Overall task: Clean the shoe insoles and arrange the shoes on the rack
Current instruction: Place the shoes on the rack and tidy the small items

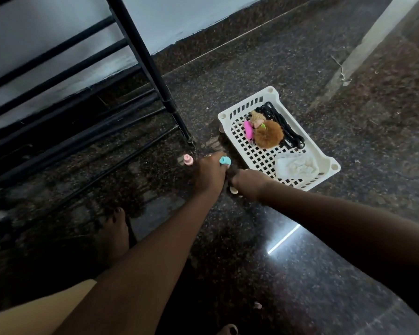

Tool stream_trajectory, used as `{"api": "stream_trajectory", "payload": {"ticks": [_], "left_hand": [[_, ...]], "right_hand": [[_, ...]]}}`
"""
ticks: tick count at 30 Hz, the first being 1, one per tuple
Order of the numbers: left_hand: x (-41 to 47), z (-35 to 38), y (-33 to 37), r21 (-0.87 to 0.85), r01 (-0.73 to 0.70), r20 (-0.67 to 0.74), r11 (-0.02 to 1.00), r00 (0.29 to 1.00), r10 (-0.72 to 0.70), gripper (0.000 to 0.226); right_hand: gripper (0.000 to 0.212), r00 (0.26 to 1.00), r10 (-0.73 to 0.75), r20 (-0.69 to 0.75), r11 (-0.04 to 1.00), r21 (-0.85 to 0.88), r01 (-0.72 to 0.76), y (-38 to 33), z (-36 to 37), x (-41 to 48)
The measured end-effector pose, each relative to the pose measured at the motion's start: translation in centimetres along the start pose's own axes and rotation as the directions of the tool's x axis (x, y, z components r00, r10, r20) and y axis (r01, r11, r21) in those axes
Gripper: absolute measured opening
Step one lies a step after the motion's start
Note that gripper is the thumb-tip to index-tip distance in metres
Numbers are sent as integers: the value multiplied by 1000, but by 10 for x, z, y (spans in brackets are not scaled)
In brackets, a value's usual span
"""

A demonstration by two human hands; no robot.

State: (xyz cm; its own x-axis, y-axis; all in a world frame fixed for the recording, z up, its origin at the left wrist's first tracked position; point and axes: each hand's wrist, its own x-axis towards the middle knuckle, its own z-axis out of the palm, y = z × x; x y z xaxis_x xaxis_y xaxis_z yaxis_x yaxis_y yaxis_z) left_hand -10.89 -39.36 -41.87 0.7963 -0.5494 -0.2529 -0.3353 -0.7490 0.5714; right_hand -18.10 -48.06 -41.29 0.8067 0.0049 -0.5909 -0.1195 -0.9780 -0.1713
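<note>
Both hands down at the dark granite floor point(300, 274), beside the foot of the black shoe rack point(140, 52). My left hand point(209, 174) is curled around a small teal piece point(225, 161); a pink piece point(188, 160) stands on the floor just beside it. Right hand point(248, 181) is closed against the near edge of the white basket point(328, 163); what it grips I cannot tell. Basket holds a brown pom-pom point(269, 134), black bands point(286, 126), a white cloth point(296, 165). No shoes or insoles in view; rack bars bare.
</note>
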Motion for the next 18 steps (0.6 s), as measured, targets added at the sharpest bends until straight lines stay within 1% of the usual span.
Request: {"api": "stream_trajectory", "payload": {"ticks": [1,3,5,6,8,9,10,11,12,13,15,18], "left_hand": [[0,1,1,-15,-8,-3,1000,1000,8,34],[0,1,6,-36,-36,-24,999,999,35,35],[3,0,11,-54,-50,-59,997,997,47,36],[5,-2,15,-77,-42,-76,996,996,36,36],[9,-5,26,-140,-17,-98,990,995,4,38],[11,-4,32,-155,-23,-96,988,995,8,39],[12,-3,39,-144,-48,-81,988,996,36,39],[11,0,46,-111,-85,-53,990,995,80,38],[9,3,52,-71,-131,-25,989,991,129,35],[8,8,56,-28,-172,-3,985,985,172,32],[7,19,59,61,-208,18,976,978,207,26],[10,36,60,179,-214,7,960,976,216,20]], "right_hand": [[25,1000,-5,6,1000,19,5,-2,2,-1],[23,999,-3,-45,998,68,6,-1,-1,-6],[22,985,50,-166,991,133,-28,11,-9,-14],[21,967,100,-233,982,178,-58,20,-14,-18],[17,893,254,-371,940,312,-138,41,-26,-27],[17,836,351,-423,901,394,-179,52,-32,-32],[21,780,442,-443,857,464,-222,62,-37,-36],[26,746,512,-425,818,506,-273,71,-39,-37],[29,735,558,-386,793,510,-334,77,-40,-37],[32,739,585,-334,779,486,-396,82,-38,-35],[31,761,594,-259,780,416,-467,85,-32,-30],[27,777,577,-251,800,367,-475,86,-28,-23]]}}
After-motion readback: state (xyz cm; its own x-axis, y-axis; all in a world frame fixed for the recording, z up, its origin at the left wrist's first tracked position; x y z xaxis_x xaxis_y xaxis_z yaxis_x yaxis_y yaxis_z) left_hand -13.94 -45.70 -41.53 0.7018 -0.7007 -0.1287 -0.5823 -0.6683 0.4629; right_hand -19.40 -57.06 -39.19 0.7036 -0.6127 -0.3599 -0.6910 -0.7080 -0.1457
